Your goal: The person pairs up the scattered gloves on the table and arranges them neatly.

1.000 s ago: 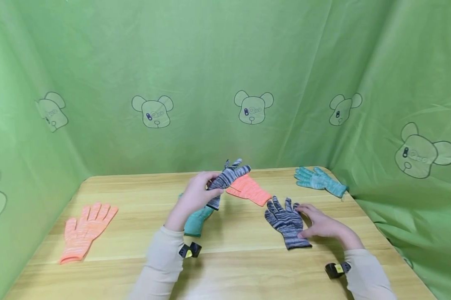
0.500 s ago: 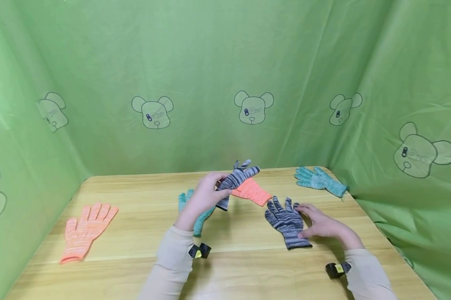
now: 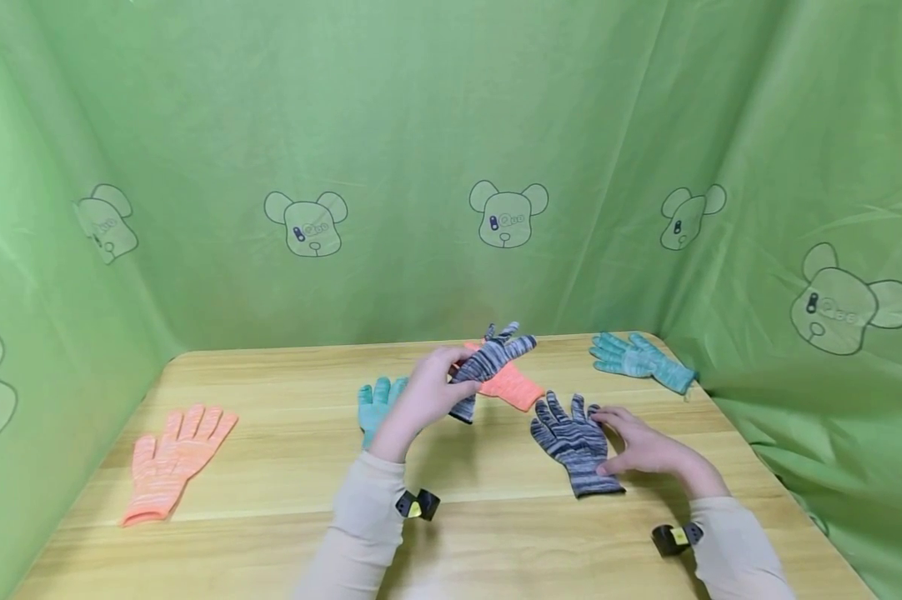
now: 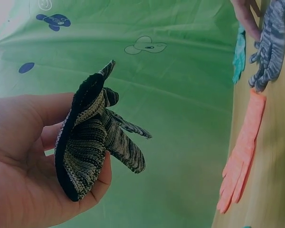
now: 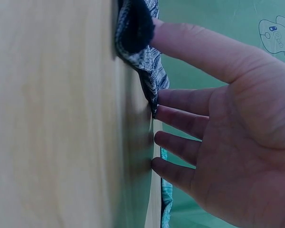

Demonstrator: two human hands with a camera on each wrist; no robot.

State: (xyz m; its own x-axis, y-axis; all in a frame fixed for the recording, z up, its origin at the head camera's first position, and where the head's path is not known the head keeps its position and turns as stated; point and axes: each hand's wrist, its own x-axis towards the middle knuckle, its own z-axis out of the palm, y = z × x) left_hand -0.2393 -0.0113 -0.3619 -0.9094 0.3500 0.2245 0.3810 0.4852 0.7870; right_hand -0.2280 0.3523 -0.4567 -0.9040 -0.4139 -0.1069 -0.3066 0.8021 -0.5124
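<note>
My left hand (image 3: 430,393) holds a black-and-grey striped knit glove (image 3: 490,360) above the table. In the left wrist view, the thumb and fingers go round its cuff (image 4: 88,156), which faces the camera, and the glove's fingers point away. A matching striped glove (image 3: 577,446) lies flat on the table, palm area spread. My right hand (image 3: 646,446) touches that glove's right side, its thumb near the cuff and its fingertips by the glove's fingers. The right wrist view shows these fingers (image 5: 180,147) fairly straight, resting at the glove's edge.
Behind the held glove lies an orange glove (image 3: 517,388), partly hidden. A teal glove (image 3: 376,407) is partly covered by my left arm. Another orange glove (image 3: 167,462) lies at the left, another teal one (image 3: 638,363) at the far right. Green curtains (image 3: 406,125) surround the wooden table (image 3: 271,483).
My left hand has moved to the right with the striped glove, uncovering more of the teal glove's fingers. The right hand and the glove under it have stayed in place.
</note>
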